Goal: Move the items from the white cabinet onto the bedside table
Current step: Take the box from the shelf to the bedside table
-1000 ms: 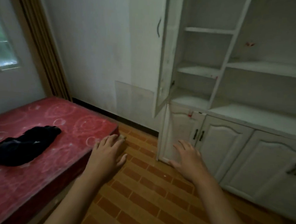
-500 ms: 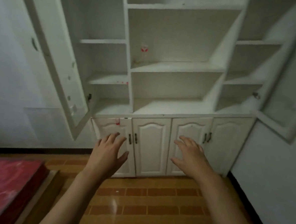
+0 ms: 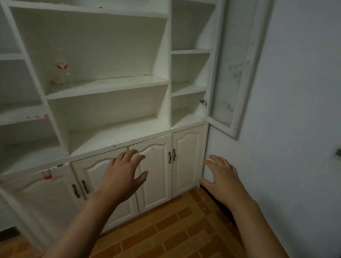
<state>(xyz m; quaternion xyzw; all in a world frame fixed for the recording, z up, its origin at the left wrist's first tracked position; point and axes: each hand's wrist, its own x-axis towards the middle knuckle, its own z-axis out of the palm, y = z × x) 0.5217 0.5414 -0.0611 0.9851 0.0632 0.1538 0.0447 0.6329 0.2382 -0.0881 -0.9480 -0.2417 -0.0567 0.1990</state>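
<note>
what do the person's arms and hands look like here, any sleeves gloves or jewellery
Both arms are bare up to the bottom edge of the picture; no sleeve or cuff shows. The left hand and the right hand wear no gloves, and no ring, watch or bracelet can be seen on fingers or wrists. The fingernails look short and unpainted, though the dim, soft picture makes fine detail hard to tell.

The cabinet (image 3: 99, 108) stands against the far wall, open shelves above and a row of closed doors (image 3: 159, 168) below. A small glass item (image 3: 61, 72) sits on the middle shelf, at its left end, against the back panel. At the cabinet's right edge a glazed door (image 3: 235, 63) hangs open, swung back beside the side wall (image 3: 307, 97). Both hands are held out before the lower doors, the left hand (image 3: 123, 175) in front of the middle pair, the right hand (image 3: 220, 179) before the cabinet's right corner. Tiled floor (image 3: 169, 238) lies beneath.
</note>
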